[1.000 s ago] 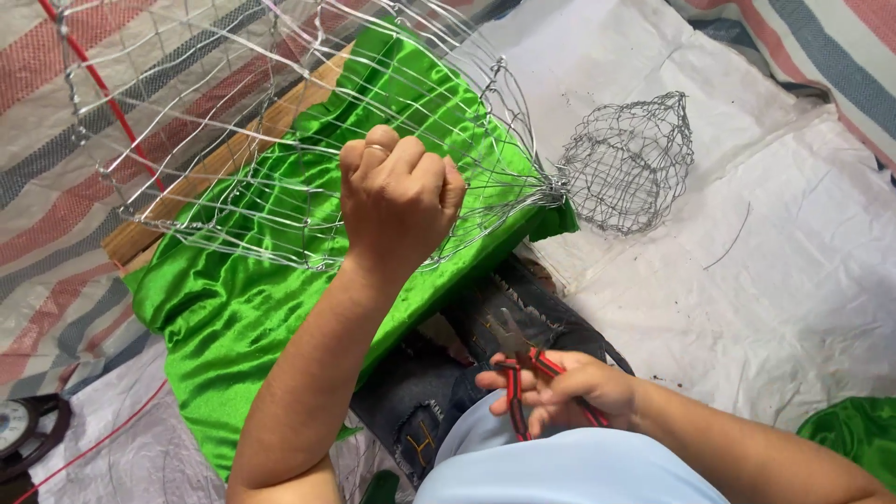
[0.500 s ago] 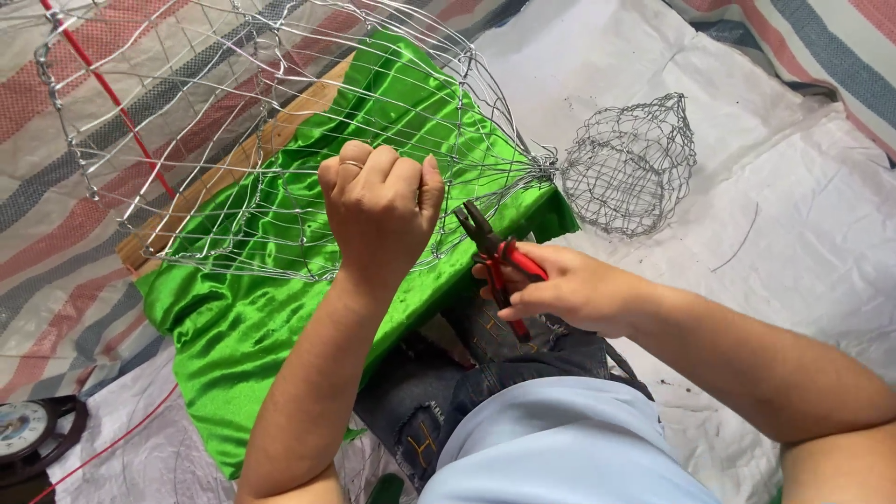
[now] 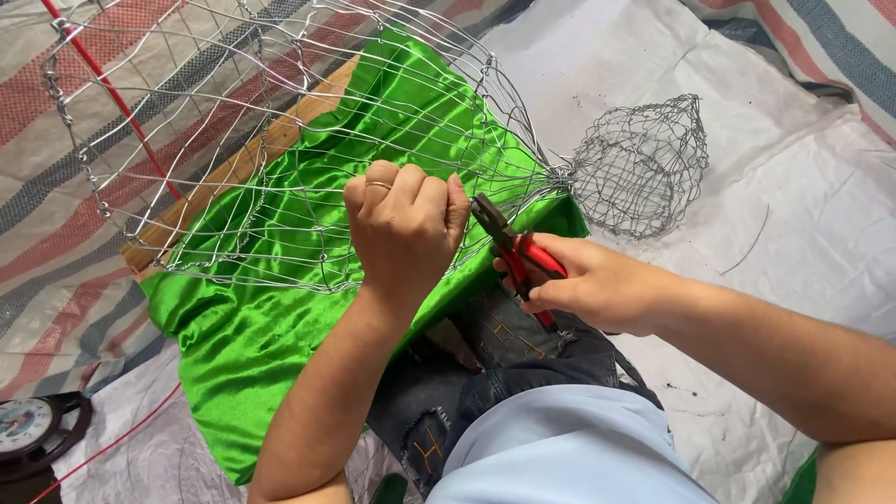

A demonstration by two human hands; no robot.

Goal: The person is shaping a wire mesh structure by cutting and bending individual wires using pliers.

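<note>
A large wire frame (image 3: 280, 140) lies over green satin cloth (image 3: 271, 308) on the sheeted floor, its narrow end touching a small wire cage (image 3: 644, 168). The left hand (image 3: 406, 229), fisted, grips its wires. The right hand (image 3: 597, 285) clasps red-handled pliers (image 3: 513, 252), seemingly mid-fastening; nipping a wire demands careful aim.

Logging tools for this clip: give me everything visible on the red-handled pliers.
The pliers have red-covered handles and dark metal jaws that taper to a narrow nose. The right hand grips the handles, fingers wrapped round them, so much of them is covered. The tool lies tilted, its nose pointing up and left towards the left hand, which is clenched on the wire frame. The tip sits close by that fist, over the green satin cloth. Whether the jaws grip a wire cannot be made out.
</note>
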